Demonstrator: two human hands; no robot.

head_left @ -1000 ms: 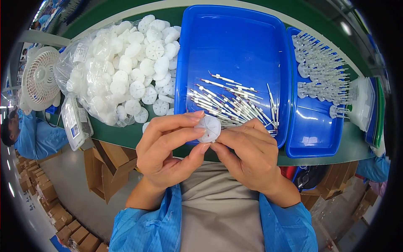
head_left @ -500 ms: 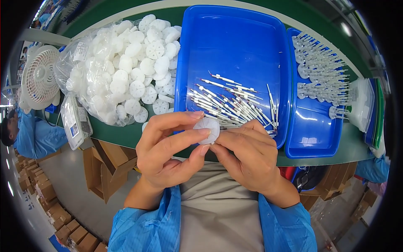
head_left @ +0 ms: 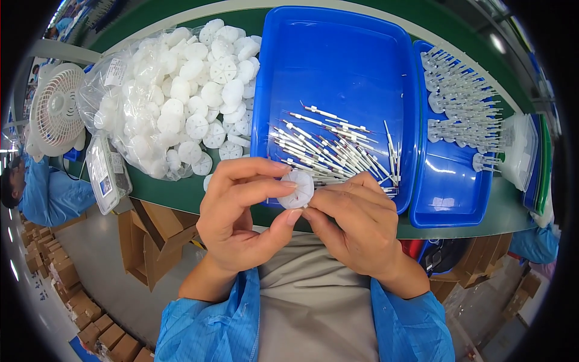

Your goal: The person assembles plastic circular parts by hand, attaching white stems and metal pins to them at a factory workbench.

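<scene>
Just in front of the tray's near edge, a round white plastic disc [head_left: 296,189] with slots is pinched at its rim by my left hand [head_left: 244,211]. Its thumb is below the disc and its fingers are above. My right hand [head_left: 356,220] is closed at the disc's right edge, thumb against forefinger. What lies between those fingertips is mostly hidden; only a small pale tip shows. Behind my hands, a pile of thin white sticks [head_left: 338,145] with dark ends lies in a big blue tray [head_left: 338,60].
Left of the tray, a clear bag [head_left: 102,99] spills many white discs [head_left: 196,127]. A smaller blue tray [head_left: 449,199] at right holds rows of discs with upright sticks [head_left: 461,99]. A white fan [head_left: 59,105] and a clear plastic box [head_left: 107,175] stand far left. Cardboard boxes [head_left: 151,241] sit below the table.
The disc has turned slightly and shifted a little left between my fingers. My left fingers have moved a little on its rim; the right hand is nearly still.
</scene>
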